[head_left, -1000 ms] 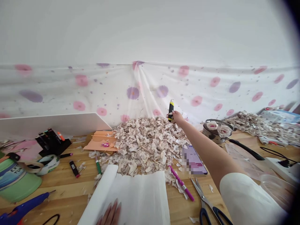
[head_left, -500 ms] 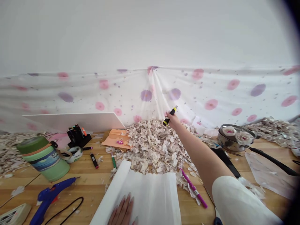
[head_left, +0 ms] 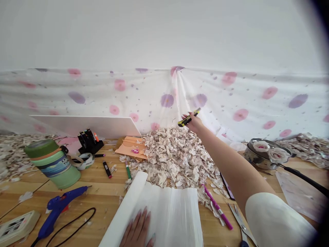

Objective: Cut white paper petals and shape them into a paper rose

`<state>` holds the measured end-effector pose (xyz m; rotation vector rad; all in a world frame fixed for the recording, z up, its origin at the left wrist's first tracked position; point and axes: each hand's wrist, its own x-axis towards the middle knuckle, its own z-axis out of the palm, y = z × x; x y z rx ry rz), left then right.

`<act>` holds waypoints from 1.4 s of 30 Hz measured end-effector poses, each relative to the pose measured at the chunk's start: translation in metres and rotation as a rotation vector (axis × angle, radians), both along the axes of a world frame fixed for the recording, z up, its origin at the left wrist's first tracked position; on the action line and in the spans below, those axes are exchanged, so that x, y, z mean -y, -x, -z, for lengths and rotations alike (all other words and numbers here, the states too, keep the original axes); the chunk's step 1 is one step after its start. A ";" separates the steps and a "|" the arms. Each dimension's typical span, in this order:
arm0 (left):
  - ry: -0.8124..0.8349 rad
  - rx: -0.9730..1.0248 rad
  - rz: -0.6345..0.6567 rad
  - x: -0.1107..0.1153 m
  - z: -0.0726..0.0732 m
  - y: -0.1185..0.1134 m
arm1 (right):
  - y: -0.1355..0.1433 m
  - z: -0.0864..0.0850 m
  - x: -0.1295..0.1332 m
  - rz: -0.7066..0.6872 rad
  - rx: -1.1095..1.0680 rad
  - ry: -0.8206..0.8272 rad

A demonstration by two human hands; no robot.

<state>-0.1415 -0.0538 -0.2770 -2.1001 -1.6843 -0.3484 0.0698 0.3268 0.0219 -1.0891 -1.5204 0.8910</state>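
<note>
My left hand [head_left: 137, 228] lies flat on a roll of white paper [head_left: 174, 212], fingers stretched out, at the bottom middle. The paper is partly unrolled, with its rolled part along the left side. Stretched far forward, my right hand [head_left: 193, 122] grips a black and yellow utility knife [head_left: 189, 118] above the back of a heap of torn pale scraps [head_left: 172, 154]. The knife points up and to the right. A purple marker [head_left: 218, 209] lies to the right of the paper, with open scissors [head_left: 241, 223] beyond it.
To the left stand a green tumbler [head_left: 52, 164] and a blue glue gun [head_left: 58, 209] with its cord. Behind them are a black marker holder [head_left: 89, 142], tape rolls [head_left: 84, 160] and a white board [head_left: 87, 125]. A pan [head_left: 262, 156] holding paper flowers [head_left: 279, 155] stands at right.
My right hand has turned the utility knife to a flatter angle and raised it slightly. My left hand stays on the paper. The view has shifted, bringing more of the scissors into sight.
</note>
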 end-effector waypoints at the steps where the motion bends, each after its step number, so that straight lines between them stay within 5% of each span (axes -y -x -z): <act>1: -0.050 -0.015 0.032 0.001 -0.006 0.000 | -0.002 -0.002 0.006 -0.053 -0.100 0.035; 5: -0.143 -0.029 0.032 0.006 -0.036 -0.014 | -0.019 0.003 0.056 -0.269 -0.403 0.215; 11: 0.054 0.157 -0.089 0.015 -0.054 -0.034 | -0.068 0.049 0.190 -0.565 -0.588 0.511; 13: 0.163 0.212 -0.113 0.016 -0.057 -0.034 | -0.085 0.073 0.237 -0.569 -0.756 0.547; 19: 0.274 0.302 -0.131 0.015 -0.065 -0.035 | -0.108 0.147 0.342 -0.250 -1.057 0.656; 23: 0.295 0.276 -0.151 0.014 -0.068 -0.037 | -0.120 0.164 0.369 -0.249 -1.170 0.635; 33: 0.353 0.322 -0.125 0.018 -0.079 -0.041 | -0.130 0.140 0.420 -0.570 -1.050 0.691; 37: 0.381 0.376 -0.113 0.021 -0.083 -0.040 | -0.132 0.156 0.432 -0.825 -0.855 0.845; 42: 0.097 0.632 -0.062 0.039 -0.095 -0.065 | -0.125 0.185 0.434 -0.787 -0.763 0.762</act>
